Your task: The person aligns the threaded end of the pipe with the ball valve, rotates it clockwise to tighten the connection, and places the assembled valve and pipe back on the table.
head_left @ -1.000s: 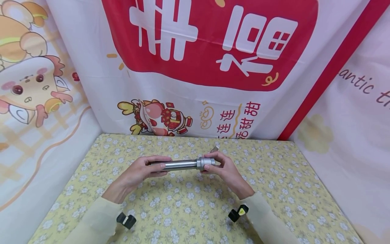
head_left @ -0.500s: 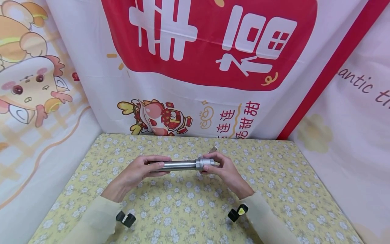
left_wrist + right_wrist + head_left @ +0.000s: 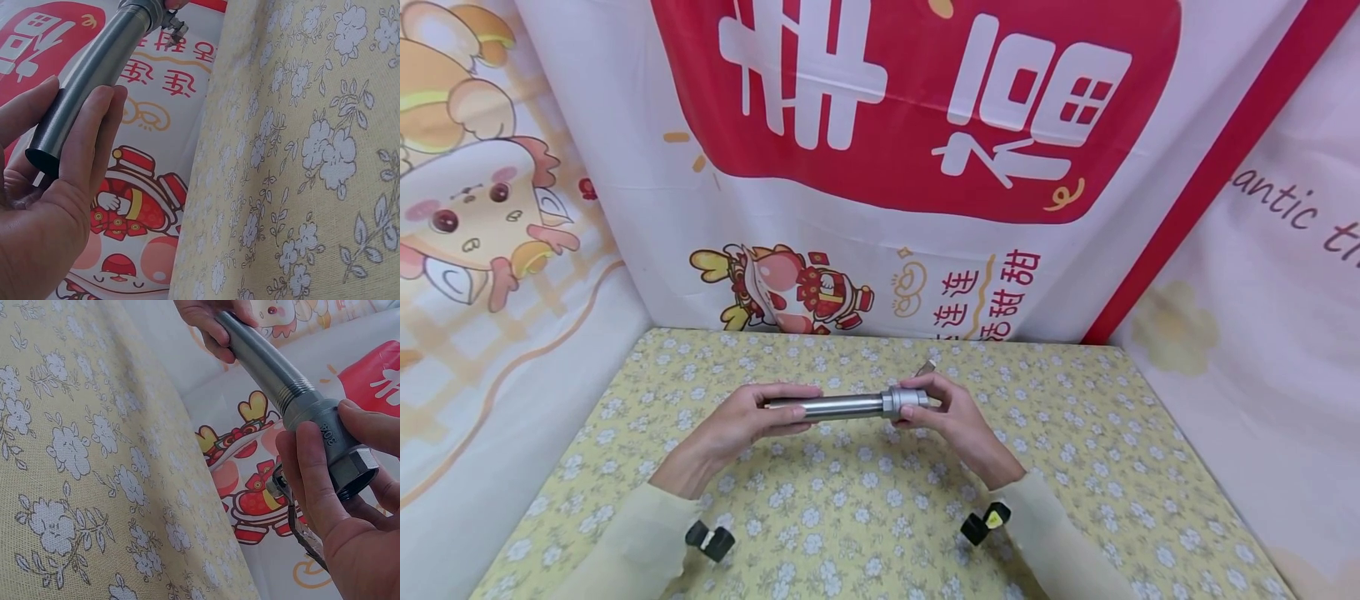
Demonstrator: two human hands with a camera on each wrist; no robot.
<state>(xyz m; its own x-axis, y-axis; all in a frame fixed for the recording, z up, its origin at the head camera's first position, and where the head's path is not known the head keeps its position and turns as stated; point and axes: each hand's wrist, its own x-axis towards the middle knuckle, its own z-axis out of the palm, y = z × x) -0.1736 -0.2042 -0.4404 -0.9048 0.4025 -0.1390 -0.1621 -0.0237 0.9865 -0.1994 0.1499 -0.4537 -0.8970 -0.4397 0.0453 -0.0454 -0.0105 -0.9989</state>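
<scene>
A smooth metal pipe [image 3: 846,407] lies nearly level between both hands, above the table. My left hand [image 3: 752,417] grips its left end, thumb on the near side and fingers around the far side; the open pipe end shows in the left wrist view. At the pipe's right end sits a steel ball valve [image 3: 331,434] marked 304, which my right hand [image 3: 946,407] holds between thumb and fingers. A bent lever handle [image 3: 303,534] sticks out from the valve. Some bare thread [image 3: 294,394] shows where the pipe enters the valve.
The table has a yellow floral cloth [image 3: 865,517]. Printed white and red fabric [image 3: 880,200] hangs behind it, with more printed sheets at the left [image 3: 572,350] and right [image 3: 1247,358]. A black wrist device [image 3: 710,540] is on each sleeve.
The pipe and valve have shifted very slightly to the left. Both hands keep their hold and stay in almost the same place.
</scene>
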